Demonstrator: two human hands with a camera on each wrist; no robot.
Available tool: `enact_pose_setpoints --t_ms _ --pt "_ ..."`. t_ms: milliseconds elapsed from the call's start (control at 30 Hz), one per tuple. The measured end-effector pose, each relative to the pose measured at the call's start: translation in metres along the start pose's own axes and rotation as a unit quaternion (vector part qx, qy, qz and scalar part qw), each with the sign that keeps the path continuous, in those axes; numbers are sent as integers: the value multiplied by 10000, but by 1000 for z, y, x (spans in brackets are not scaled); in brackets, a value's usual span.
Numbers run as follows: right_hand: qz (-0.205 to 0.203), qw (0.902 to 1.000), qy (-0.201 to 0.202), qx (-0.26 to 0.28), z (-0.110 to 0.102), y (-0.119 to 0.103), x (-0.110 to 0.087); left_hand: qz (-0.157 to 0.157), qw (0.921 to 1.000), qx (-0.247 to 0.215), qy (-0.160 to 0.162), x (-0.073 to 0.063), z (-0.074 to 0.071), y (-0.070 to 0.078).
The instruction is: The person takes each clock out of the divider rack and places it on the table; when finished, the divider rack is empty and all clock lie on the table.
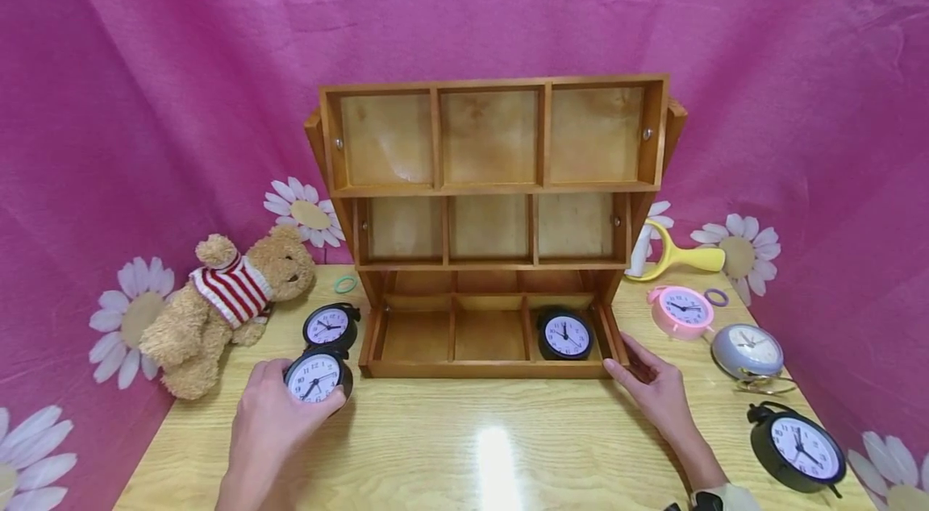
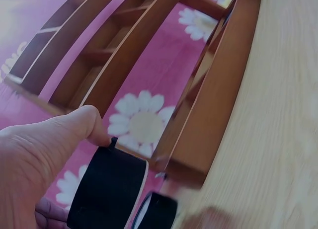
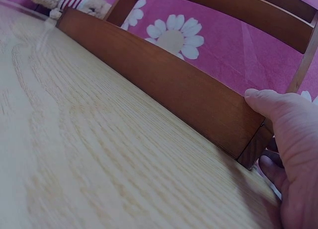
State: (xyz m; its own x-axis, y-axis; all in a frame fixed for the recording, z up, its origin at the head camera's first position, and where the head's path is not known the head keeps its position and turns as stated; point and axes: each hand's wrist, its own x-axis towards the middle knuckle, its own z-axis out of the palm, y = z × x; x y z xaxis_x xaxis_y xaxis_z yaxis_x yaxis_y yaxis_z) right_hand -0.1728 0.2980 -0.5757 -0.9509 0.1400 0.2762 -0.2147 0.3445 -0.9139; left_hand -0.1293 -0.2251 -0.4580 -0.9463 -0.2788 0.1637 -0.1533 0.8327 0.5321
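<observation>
My left hand (image 1: 272,406) grips a black alarm clock (image 1: 315,379), thumb across its front lower edge; in the left wrist view its black casing (image 2: 107,189) shows between thumb and fingers. Just behind it stands another black alarm clock (image 1: 328,327). A three-tier wooden shelf (image 1: 493,368) stands at the centre, each tier split into three compartments. In the bottom tier's right compartment sits a black alarm clock (image 1: 565,335). My right hand (image 1: 656,390) holds the shelf's lower right corner, thumb at the front and fingers along the side.
On the left a teddy bear (image 1: 232,293) leans near a green ring (image 1: 344,284). To the right lie a yellow-handled tool (image 1: 689,257), a purple ring (image 1: 716,297), a pink alarm clock (image 1: 682,312), a grey clock (image 1: 747,351) and a black alarm clock (image 1: 797,449). A pink cloth (image 1: 493,11) hangs behind.
</observation>
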Motion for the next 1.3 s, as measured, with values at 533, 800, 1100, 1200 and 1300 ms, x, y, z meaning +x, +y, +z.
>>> enact_pose_setpoints --t_ms 533,800,1100,1200,1300 --pt "-33 10000 42 34 0 0 2 -593 9981 150 86 18 -4 -67" --pt "-3 9999 43 -100 -1 0 0 -691 9974 199 45 24 9 -89" --pt "31 10000 13 24 0 2 -1 -447 9989 154 31 30 12 -96" --pt "-15 10000 25 7 0 2 0 -405 9991 93 14 32 12 -96" --pt "-50 10000 38 -31 0 1 0 -366 9993 1 -1 34 12 -97"
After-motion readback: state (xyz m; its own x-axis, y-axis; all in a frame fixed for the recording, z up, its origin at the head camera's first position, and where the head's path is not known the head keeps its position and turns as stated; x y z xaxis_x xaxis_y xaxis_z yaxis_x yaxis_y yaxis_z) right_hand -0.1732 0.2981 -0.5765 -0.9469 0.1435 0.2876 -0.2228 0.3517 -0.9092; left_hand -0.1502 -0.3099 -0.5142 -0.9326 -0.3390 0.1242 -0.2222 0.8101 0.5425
